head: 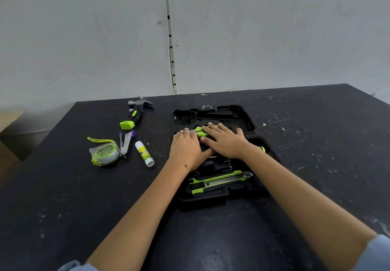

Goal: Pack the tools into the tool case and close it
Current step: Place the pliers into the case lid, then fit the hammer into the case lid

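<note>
Right now both hands lie flat, palms down, in the middle of the open black moulded-plastic tool case on the scuffed black table. The left hand has straight fingers close together; the right hand spreads its straight fingers a little, and its thumb lies over the left hand's thumb side. Under the fingertips of both sit lime-green and black tool handles, pressed into the case; what tools they belong to is hidden. Nearer, a green-and-black utility knife with a ridged slider lies in its own recess. Left of the case, apart from it, lie a steel-headed hammer with ribbed grip, a green tape measure, metal folding pliers and a white glue stick.
</note>
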